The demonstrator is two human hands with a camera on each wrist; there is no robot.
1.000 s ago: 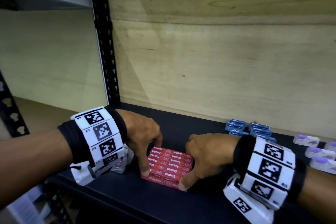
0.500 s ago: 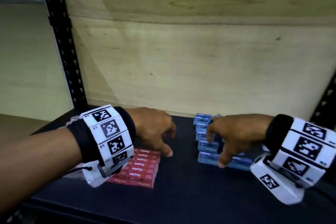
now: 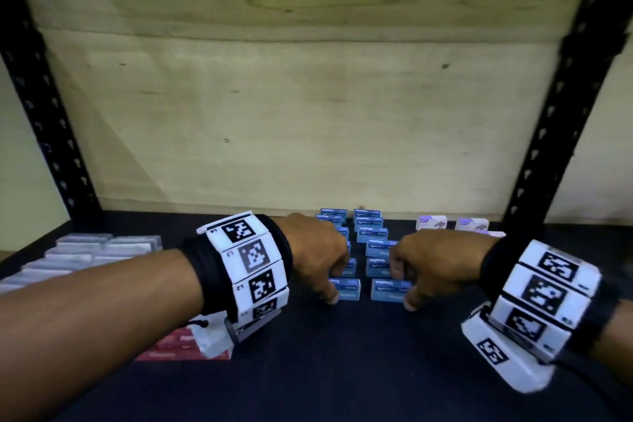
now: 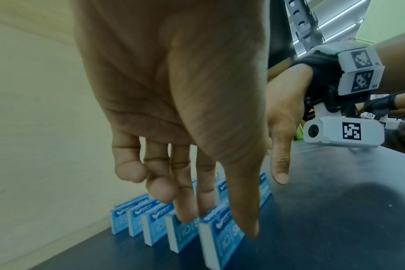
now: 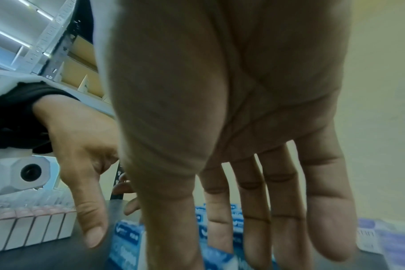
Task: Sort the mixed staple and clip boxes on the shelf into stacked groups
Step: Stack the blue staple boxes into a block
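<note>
Blue staple boxes [image 3: 388,289] stand on edge in two rows running front to back on the dark shelf [image 3: 342,373]. My left hand [image 3: 329,281] reaches down over the left row. Its straight fingertips [image 4: 185,215] touch the box tops and its thumb lies along the front box [image 4: 222,244]. My right hand [image 3: 404,284] hovers over the right row [image 5: 125,237], fingers [image 5: 254,237] straight and pointing down, thumb beside the front box. Neither hand lifts a box. Red staple boxes [image 3: 164,349] lie grouped under my left wrist.
Clear grey boxes [image 3: 85,250] fill the shelf's left side. White-and-purple boxes [image 3: 433,224] stand at the back right. Black perforated uprights [image 3: 565,113] frame the shelf, and a plywood wall [image 3: 308,96] closes the back.
Both hands left the red boxes and moved right to the blue rows, the right hand first. The head view swung right with them.
</note>
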